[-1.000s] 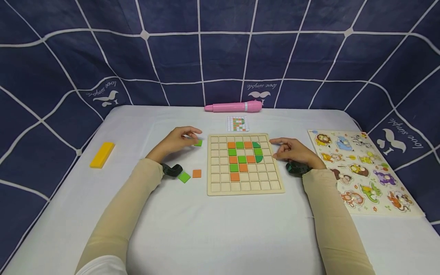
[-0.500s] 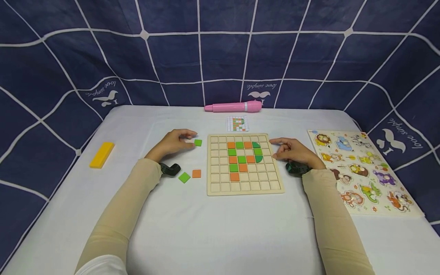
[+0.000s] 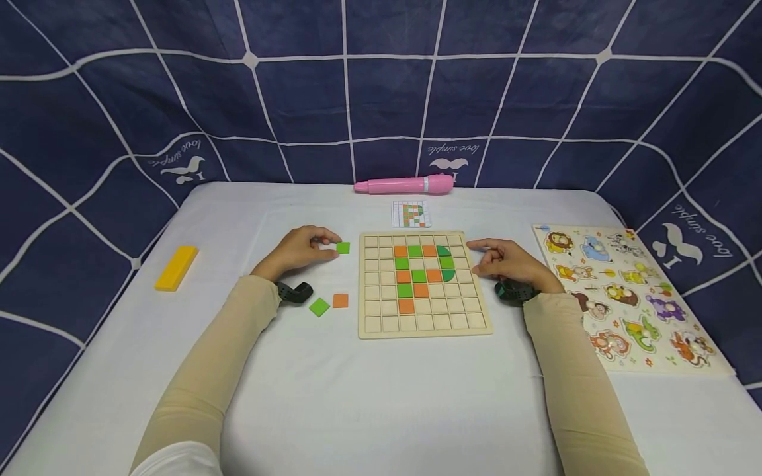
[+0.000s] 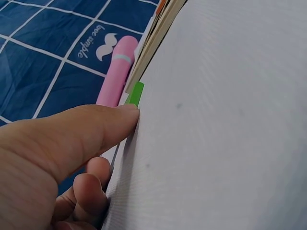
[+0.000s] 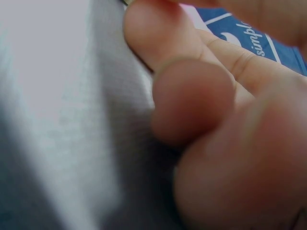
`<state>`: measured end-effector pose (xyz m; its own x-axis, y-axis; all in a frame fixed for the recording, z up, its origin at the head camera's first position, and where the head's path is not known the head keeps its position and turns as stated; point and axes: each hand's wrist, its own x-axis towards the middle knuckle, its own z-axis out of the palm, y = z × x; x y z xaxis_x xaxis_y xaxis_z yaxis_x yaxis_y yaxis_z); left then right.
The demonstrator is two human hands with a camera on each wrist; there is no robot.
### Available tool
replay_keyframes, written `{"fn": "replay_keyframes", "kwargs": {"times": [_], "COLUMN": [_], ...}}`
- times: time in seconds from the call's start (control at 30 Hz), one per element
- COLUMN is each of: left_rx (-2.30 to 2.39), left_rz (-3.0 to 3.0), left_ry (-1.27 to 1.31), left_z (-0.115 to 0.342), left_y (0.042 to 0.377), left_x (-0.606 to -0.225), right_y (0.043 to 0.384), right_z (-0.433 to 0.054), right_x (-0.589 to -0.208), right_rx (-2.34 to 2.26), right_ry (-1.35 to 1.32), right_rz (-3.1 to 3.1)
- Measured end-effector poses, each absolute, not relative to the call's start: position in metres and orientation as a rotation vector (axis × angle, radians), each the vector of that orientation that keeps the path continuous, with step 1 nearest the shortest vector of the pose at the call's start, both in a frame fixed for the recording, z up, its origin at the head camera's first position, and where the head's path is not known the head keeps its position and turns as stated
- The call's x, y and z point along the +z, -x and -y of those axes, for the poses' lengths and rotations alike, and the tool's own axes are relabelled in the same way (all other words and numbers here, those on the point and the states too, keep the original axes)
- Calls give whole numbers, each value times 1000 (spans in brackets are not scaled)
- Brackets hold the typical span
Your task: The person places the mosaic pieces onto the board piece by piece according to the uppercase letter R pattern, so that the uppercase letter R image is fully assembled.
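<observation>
My left hand [image 3: 300, 251] has thumb and index finger at the left side of a small green square tile [image 3: 343, 248], pinching it low over the table. In the left wrist view the thumb tip overlaps that green tile [image 4: 135, 95]. A wooden grid board [image 3: 381, 324] lies to the right, with orange and green tiles set in a P-like shape. Two dark green rounded pieces [image 3: 448, 275] form its right corners. At the board's right edge my right hand [image 3: 506, 258] rests with index fingertip and thumb against the rim. Loosely curled fingers [image 5: 192, 100] fill the right wrist view.
A green tile [image 3: 319, 307] and an orange tile [image 3: 340, 301] lie left of the board. Behind it are a pattern card [image 3: 411, 214] and a pink pen-like stick [image 3: 405, 186]. A yellow block [image 3: 176, 268] sits far left, an animal puzzle board [image 3: 631, 297] at right.
My left hand has drawn back slightly to the left, uncovering the green tile, then its thumb and index finger have closed in on it. The right hand and board stay put.
</observation>
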<state>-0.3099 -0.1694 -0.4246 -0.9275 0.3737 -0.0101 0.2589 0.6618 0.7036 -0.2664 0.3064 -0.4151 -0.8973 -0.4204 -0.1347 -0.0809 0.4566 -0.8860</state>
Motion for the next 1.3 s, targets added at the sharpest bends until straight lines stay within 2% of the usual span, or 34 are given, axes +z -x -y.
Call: {"fn": "replay_keyframes", "kwargs": {"times": [0.77,1.3], "left_rx": [1294,1313], "left_rz": [-2693,-2702], "left_ry": [-447,-517], "left_z": [173,164], "left_y": [302,296], "left_x": [-428,-407], "right_y": [266,267], "right_z": [-305,-305], "right_x": [-414,-414], "right_rx": [-1394,-1402], "right_ry": [420,399], "right_rz": [-2396,-2388]}}
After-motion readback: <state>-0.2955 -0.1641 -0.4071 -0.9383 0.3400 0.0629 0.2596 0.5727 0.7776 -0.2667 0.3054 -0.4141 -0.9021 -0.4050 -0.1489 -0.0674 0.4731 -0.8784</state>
